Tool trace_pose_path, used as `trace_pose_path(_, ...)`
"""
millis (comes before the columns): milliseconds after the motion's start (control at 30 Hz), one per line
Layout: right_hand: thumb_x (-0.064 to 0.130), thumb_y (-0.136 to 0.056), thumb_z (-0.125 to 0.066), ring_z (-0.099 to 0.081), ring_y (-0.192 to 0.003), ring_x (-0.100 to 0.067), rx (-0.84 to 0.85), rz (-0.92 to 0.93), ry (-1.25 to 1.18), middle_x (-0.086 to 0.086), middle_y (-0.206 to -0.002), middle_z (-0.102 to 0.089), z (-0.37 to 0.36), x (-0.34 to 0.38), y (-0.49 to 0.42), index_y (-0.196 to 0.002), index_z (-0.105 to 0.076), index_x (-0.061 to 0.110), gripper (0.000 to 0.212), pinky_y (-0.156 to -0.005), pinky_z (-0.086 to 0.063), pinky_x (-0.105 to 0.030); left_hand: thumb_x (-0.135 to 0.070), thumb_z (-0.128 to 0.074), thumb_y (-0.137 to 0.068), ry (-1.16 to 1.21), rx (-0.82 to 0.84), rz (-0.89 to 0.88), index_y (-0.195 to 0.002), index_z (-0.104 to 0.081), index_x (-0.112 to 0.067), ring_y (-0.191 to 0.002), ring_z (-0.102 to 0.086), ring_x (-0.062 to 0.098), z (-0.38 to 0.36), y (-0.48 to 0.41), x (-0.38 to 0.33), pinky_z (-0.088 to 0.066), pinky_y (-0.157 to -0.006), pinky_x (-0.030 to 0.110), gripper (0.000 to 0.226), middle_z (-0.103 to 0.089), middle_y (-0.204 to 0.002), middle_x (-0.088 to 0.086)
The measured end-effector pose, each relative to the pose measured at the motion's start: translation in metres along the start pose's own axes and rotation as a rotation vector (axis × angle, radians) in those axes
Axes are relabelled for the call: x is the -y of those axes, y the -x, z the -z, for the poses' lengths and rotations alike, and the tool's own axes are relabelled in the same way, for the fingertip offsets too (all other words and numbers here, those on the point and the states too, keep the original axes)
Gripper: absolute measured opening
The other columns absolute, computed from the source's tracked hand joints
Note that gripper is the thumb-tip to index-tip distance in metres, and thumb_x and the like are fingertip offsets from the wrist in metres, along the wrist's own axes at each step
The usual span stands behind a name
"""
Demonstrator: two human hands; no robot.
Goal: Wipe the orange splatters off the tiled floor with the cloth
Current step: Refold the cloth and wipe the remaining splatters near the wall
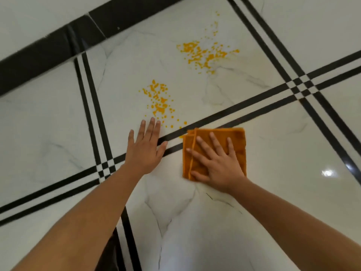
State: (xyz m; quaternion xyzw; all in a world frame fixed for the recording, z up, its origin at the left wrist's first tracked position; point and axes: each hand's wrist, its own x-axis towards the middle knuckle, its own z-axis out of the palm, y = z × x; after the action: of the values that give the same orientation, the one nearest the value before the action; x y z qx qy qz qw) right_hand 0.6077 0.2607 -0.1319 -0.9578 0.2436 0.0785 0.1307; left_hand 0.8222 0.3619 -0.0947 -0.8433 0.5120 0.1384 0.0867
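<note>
Right hand [216,163] lay flat, fingers spread, pressing the folded orange cloth [237,141] to the tiled floor [58,118]. Left hand [145,149] rested open, palm down, holding nothing, fingertips at the near orange splatters [159,102]. Far splatters [203,55] sat well beyond the cloth.

Orange cloth [237,145], orange splatters [159,102], black-striped white floor [58,118]

Both hands [145,147] [218,163] flat — fingers spread, arms outstretched.
</note>
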Motion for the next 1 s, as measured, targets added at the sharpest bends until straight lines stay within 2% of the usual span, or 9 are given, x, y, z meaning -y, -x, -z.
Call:
trace_pose_path(67, 0.079, -0.08, -0.008, 0.012, -0.143, -0.028, -0.005, 0.04, 0.024, 0.004, -0.158, 0.004, 0.0, -0.005, -0.01, -0.145, 0.012, 0.042, 0.078, -0.108, 0.011, -0.058, -0.058, 0.005, -0.084, 0.017, -0.051, 0.022, -0.148, 0.007, -0.022, -0.144, 0.01, 0.019, -0.004, -0.01, 0.013, 0.003, -0.113, 0.047, 0.074, 0.009, -0.157, -0.004)
trace_pose_path(167, 0.081, -0.075, -0.015, 0.023, -0.141, -0.02, -0.031, -0.265, -0.081, 0.008, -0.15, 0.026, 0.008, 0.011, -0.044, -0.143, 0.025, 0.03, 0.095, -0.109, 0.018, -0.052, -0.055, 0.001, -0.087, 0.078, -0.089, 0.061, -0.149, 0.001, -0.019, -0.144, 0.008, 0.017, -0.009, -0.014, 0.022, 0.002, -0.114, 0.044, 0.072, 0.005, -0.157, -0.002)
trace_pose_path(333, 0.078, -0.074, -0.024, 0.003, -0.145, -0.022, -0.111, -0.258, -0.052, -0.003, -0.158, 0.005, 0.009, 0.021, -0.081, -0.149, -0.004, 0.031, 0.091, -0.109, 0.008, -0.053, -0.054, 0.001, -0.087, 0.141, -0.142, 0.093, -0.149, -0.001, -0.018, -0.143, 0.009, 0.015, -0.008, -0.047, 0.049, 0.006, -0.113, 0.042, 0.072, 0.006, -0.157, -0.001)
trace_pose_path(467, 0.076, -0.079, -0.031, 0.017, -0.143, -0.021, -0.126, -0.493, -0.139, -0.002, -0.158, 0.013, 0.031, 0.018, -0.169, -0.147, 0.004, 0.04, 0.085, -0.109, 0.012, -0.055, -0.054, -0.001, -0.088, 0.181, -0.196, 0.135, -0.149, 0.001, -0.019, -0.144, 0.01, 0.015, -0.001, -0.087, 0.075, 0.008, -0.113, 0.042, 0.07, 0.006, -0.158, -0.001)
trace_pose_path(567, 0.074, -0.081, -0.033, 0.016, -0.143, -0.023, -0.112, -0.425, -0.163, -0.003, -0.158, 0.01, 0.046, 0.02, -0.219, -0.147, 0.0, 0.042, 0.081, -0.108, 0.012, -0.059, -0.054, 0.001, -0.087, 0.155, -0.223, 0.096, -0.149, -0.001, -0.018, -0.144, 0.007, 0.016, 0.006, -0.09, 0.077, 0.008, -0.113, 0.041, 0.072, 0.003, -0.158, 0.0)
trace_pose_path(633, 0.072, -0.082, -0.033, 0.014, -0.144, -0.023, -0.106, -0.412, -0.109, -0.002, -0.158, 0.009, 0.046, 0.053, -0.3, -0.146, -0.003, 0.045, 0.076, -0.108, 0.01, -0.06, -0.053, 0.001, -0.087, 0.129, -0.24, 0.055, -0.149, -0.001, -0.017, -0.144, 0.006, 0.018, 0.006, -0.135, 0.141, 0.008, -0.113, 0.041, 0.072, 0.002, -0.158, 0.001)
trace_pose_path(800, 0.069, -0.08, -0.028, -0.004, -0.145, -0.023, -0.206, -0.126, 0.03, 0.0, -0.158, -0.009, 0.031, 0.057, -0.247, -0.143, -0.017, 0.05, 0.066, -0.108, -0.007, -0.063, -0.053, 0.003, -0.087, 0.131, -0.216, -0.029, -0.149, 0.0, -0.017, -0.144, 0.006, 0.019, 0.005, -0.137, 0.144, 0.006, -0.113, 0.042, 0.072, 0.002, -0.158, 0.003)
trace_pose_path(867, 0.07, -0.08, -0.028, -0.006, -0.145, -0.022, -0.184, -0.157, 0.048, 0.003, -0.158, -0.01, 0.026, 0.053, -0.227, -0.141, -0.015, 0.053, 0.065, -0.108, -0.011, -0.064, -0.053, 0.003, -0.086, 0.144, -0.194, -0.045, -0.149, 0.001, -0.018, -0.144, 0.006, 0.019, 0.002, -0.138, 0.152, 0.005, -0.113, 0.043, 0.072, 0.002, -0.158, 0.002)
trace_pose_path(1000, 0.068, -0.084, -0.031, 0.009, -0.145, -0.018, -0.136, -0.468, -0.095, 0.008, -0.158, 0.005, 0.046, 0.064, -0.281, -0.14, -0.006, 0.057, 0.062, -0.109, 0.001, -0.06, -0.053, 0.002, -0.086, 0.185, -0.192, -0.054, -0.147, 0.007, -0.021, -0.144, 0.009, 0.019, -0.003, -0.141, 0.156, 0.008, -0.112, 0.043, 0.07, 0.006, -0.157, 0.002)
